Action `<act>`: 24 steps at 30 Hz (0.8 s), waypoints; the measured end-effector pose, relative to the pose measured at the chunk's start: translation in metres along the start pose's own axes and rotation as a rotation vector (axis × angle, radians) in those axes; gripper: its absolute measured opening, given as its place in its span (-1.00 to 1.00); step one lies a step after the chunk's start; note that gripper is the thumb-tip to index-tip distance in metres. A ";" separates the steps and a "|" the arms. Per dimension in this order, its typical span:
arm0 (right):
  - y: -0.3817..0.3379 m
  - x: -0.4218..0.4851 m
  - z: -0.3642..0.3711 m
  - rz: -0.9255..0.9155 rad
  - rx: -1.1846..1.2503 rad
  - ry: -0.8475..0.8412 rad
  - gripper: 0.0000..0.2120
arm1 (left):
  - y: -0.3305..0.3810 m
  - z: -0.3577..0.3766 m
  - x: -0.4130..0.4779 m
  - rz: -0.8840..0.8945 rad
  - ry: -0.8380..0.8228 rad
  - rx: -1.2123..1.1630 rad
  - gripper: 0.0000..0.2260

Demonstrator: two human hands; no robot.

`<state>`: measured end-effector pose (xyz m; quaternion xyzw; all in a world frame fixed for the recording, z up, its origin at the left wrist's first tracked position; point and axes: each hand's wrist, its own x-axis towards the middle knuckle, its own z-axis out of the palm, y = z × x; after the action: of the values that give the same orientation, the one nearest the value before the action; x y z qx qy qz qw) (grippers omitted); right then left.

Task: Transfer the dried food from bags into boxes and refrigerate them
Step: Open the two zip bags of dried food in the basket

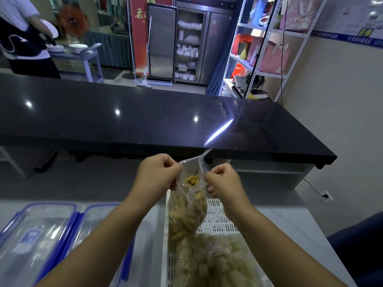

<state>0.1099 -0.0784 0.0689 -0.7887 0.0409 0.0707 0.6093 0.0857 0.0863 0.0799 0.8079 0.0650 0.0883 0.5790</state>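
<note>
A: Item one, bag of dried food: location?
B: Held upright over the far end of the white basket, mouth uppermost, yellowish strips inside; whether its base touches what lies below, I cannot tell

A: Grip?
B: Left hand pinches the left lip of the mouth, fingers curled; right hand pinches the right lip. They seem to pull in opposite directions, probably to part the seal for pouring

A: Why hold it there?
B: My judgement: hanging keeps the food low, away from the opening, and any spill would land in the basket

A: Item two?
B: Second bag, paler pieces, lying in the near end of the basket, apparently awaiting its turn

A: Item three?
B: Two clear boxes with blue clips, side by side left of the basket, within reach for filling; whether their lids are latched, I cannot tell

A: Further out?
B: Black counter, beyond the basket's far end
</note>
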 end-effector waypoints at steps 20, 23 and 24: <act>-0.049 0.019 -0.056 -0.255 -0.028 0.223 -0.82 | 0.029 -0.036 0.040 0.166 0.159 0.429 -0.79; -0.037 0.019 -0.053 -0.186 -0.048 0.170 -0.85 | 0.016 -0.028 0.038 0.120 0.109 0.513 -0.78; -0.032 0.019 -0.051 -0.162 -0.060 0.155 -0.87 | 0.010 -0.025 0.036 0.106 0.084 0.530 -0.78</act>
<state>0.1364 -0.1188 0.1088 -0.8103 0.0217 -0.0389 0.5843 0.1150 0.1135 0.0997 0.9292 0.0673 0.1321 0.3385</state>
